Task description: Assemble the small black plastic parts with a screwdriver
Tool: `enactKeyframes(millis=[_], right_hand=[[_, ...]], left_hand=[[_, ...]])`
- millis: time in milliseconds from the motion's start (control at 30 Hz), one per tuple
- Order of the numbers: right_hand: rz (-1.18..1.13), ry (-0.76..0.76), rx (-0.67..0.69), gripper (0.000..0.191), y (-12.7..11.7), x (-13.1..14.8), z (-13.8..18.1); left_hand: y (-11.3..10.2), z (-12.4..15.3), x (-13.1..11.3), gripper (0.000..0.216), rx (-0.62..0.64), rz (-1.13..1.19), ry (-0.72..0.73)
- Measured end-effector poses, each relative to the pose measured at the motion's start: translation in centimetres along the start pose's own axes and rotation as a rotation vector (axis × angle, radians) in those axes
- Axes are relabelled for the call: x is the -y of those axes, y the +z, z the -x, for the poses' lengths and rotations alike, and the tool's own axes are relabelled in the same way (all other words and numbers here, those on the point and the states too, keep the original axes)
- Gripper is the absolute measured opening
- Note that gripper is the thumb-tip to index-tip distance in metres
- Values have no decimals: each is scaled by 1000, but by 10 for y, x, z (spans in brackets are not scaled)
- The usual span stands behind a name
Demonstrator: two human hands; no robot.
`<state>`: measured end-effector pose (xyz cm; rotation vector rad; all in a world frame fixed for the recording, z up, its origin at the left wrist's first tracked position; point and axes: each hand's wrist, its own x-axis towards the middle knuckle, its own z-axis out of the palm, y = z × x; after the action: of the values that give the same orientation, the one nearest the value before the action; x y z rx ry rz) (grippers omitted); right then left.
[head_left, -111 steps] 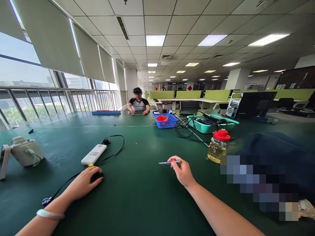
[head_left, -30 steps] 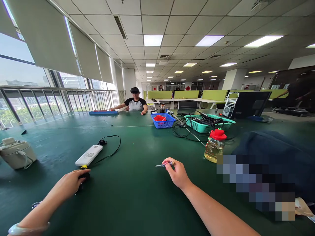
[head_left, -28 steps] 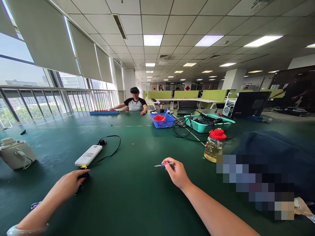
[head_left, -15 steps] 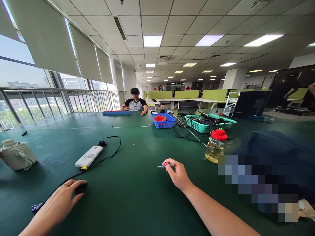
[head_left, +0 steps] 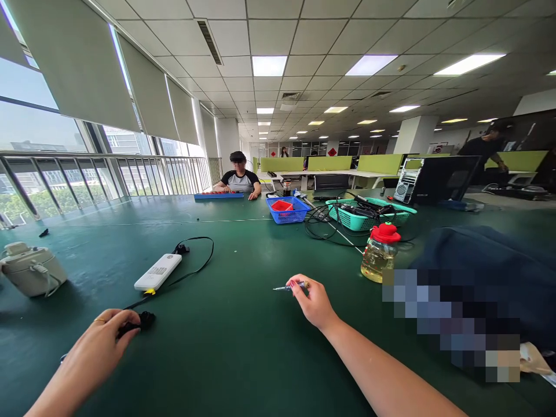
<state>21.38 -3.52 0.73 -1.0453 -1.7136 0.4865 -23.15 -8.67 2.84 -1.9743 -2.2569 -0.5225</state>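
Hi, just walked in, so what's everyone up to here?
Someone at a green table has what looks like a small screwdriver in the grip of the right hand, its tip pointing left. The left hand pinches a small black object. Just beyond that hand lies a white block with a dark cord. Across the table, another person sits by a blue tray.

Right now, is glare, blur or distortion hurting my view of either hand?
Head view: soft sheen on the green table, yet the right hand and its slim tool look fairly sharp; head view: the black item at the left hand shows little detail; head view: wide-angle stretch near the edges, and pixel blocks cover an area by the dark blue fabric.
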Motion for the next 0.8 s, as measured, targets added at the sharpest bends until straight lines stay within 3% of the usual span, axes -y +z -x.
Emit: enactKeyframes(millis=[67,200,567,800], right_hand=[[-2,5,-1,31,0,2,0],[-13,13,10,32,-1,4,0],[-10,17,15,31,0,2,0],[-2,13,25,30,0,0,0]], left_hand=[[-7,-6,-2,41,-37,45,-48],[-13,-19,-5,49,57,122,-90],[0,-30,9,49,183,17,124],[-4,-26,9,50,223,-26,56]])
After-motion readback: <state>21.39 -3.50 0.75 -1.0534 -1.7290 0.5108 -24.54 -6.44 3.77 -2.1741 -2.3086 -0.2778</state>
